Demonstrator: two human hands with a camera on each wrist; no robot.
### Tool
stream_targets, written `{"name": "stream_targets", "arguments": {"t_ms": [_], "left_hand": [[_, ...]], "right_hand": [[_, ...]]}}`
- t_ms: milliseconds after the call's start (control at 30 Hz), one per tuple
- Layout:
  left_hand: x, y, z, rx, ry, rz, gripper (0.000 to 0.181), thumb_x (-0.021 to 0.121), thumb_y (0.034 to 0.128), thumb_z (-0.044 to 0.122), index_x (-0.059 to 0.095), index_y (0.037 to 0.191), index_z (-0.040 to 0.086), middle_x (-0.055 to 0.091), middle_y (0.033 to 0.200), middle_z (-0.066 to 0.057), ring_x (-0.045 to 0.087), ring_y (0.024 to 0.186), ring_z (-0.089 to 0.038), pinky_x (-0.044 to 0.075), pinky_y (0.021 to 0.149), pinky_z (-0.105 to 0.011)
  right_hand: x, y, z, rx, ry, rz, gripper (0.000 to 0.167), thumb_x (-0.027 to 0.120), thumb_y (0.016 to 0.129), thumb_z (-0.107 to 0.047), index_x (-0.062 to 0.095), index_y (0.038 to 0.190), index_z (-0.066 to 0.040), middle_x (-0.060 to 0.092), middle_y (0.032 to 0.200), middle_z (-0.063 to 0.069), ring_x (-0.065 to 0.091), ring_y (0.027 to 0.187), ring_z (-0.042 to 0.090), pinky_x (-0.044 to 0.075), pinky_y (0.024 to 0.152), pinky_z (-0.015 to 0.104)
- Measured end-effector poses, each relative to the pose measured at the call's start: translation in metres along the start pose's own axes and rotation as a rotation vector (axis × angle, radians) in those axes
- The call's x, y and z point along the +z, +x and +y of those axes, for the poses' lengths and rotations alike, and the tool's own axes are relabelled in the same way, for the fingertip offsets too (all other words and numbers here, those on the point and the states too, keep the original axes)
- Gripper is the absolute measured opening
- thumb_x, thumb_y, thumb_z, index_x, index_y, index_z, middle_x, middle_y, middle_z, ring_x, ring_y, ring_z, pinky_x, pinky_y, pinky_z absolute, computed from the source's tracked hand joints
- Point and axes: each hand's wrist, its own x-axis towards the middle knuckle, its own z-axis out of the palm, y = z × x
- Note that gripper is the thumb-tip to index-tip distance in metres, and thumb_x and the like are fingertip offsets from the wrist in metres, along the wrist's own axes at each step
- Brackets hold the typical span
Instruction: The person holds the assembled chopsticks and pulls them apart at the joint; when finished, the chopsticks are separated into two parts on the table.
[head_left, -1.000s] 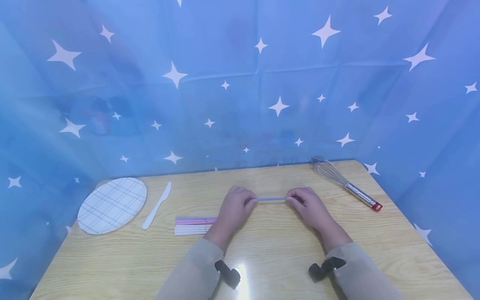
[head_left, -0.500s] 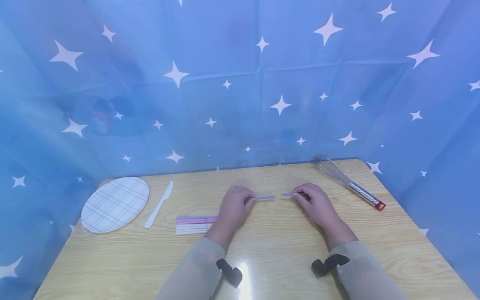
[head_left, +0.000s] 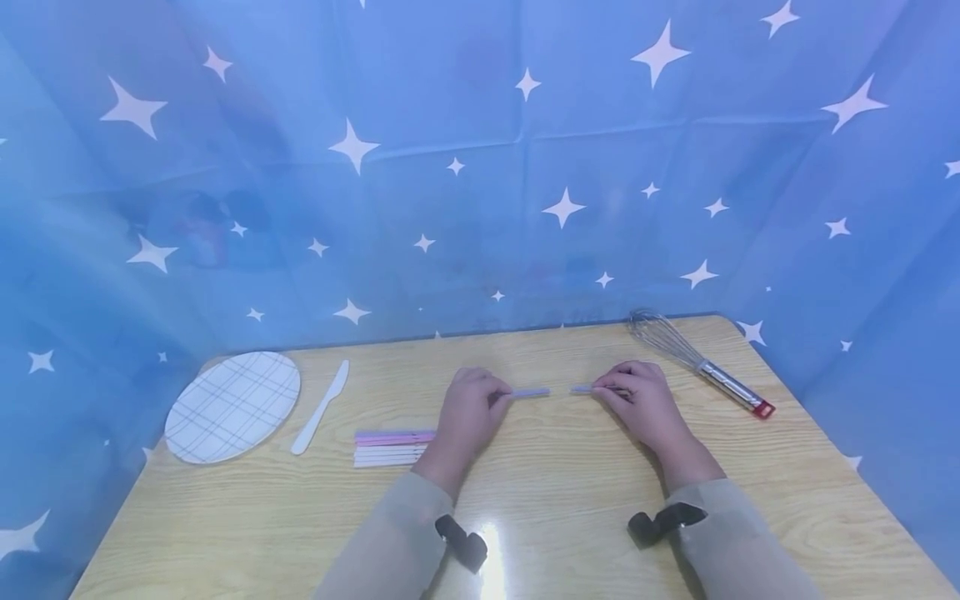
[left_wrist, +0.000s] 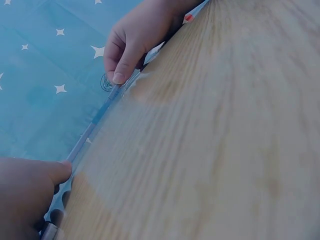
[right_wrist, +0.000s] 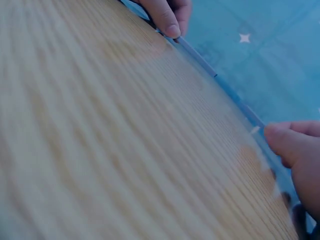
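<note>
Near the middle of the table, my left hand [head_left: 467, 417] pinches a purple straw piece [head_left: 531, 392] that points to the right. Facing it across a small gap, my right hand [head_left: 643, 410] pinches a second, thinner-looking purple straw piece [head_left: 581, 390], most of it hidden by the fingers. The two pieces lie nearly in one line. In the right wrist view the left piece [right_wrist: 200, 59] shows a dark end, perhaps a hollow one. Beside my left wrist lies a row of purple, pink and white straws [head_left: 386, 450], its right ends covered by that arm.
On the table [head_left: 570, 508], a white plate with a blue check pattern [head_left: 232, 408] and a white plastic knife [head_left: 320, 408] lie at the left. A wire whisk [head_left: 701, 364] lies at the back right. Behind hangs a blue curtain [head_left: 465, 108] with white stars.
One second ago a single unbroken purple straw ran between both hands. It has come apart into two pieces, and my right hand has shifted rightward with its piece.
</note>
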Motion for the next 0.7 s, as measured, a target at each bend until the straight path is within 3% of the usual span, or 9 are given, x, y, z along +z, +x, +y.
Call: {"name": "stream_targets", "arguments": {"t_ms": [133, 233, 700], "left_hand": [[0.0020, 0.0006, -0.0009, 0.007, 0.022, 0.008, 0.008, 0.080, 0.0982, 0.026, 0.083, 0.103, 0.021, 0.072, 0.105, 0.009, 0.059, 0.104, -0.014, 0.053, 0.094, -0.032], [0.0021, 0.0003, -0.0008, 0.010, 0.043, 0.008, 0.008, 0.080, 0.0985, 0.027, 0.083, 0.104, 0.021, 0.072, 0.105, 0.009, 0.060, 0.102, -0.014, 0.054, 0.092, -0.032], [-0.0001, 0.0008, 0.0020, 0.019, 0.041, 0.009, 0.010, 0.081, 0.0975, 0.025, 0.083, 0.105, 0.019, 0.073, 0.105, 0.006, 0.060, 0.102, -0.016, 0.053, 0.093, -0.034]], "right_hand": [[-0.0007, -0.0008, -0.0002, 0.027, -0.007, -0.034, 0.002, 0.082, 0.096, -0.012, 0.082, 0.097, -0.012, 0.070, 0.108, 0.011, 0.052, 0.113, 0.038, 0.039, 0.093, 0.052], [-0.0010, -0.0013, -0.0012, 0.040, -0.020, -0.056, 0.007, 0.080, 0.099, -0.018, 0.082, 0.099, -0.012, 0.069, 0.110, 0.011, 0.051, 0.113, 0.038, 0.039, 0.091, 0.052], [-0.0010, 0.0002, -0.0008, 0.049, -0.032, -0.069, 0.008, 0.081, 0.096, -0.010, 0.084, 0.103, -0.011, 0.068, 0.113, 0.016, 0.051, 0.114, 0.042, 0.039, 0.094, 0.055]]}}
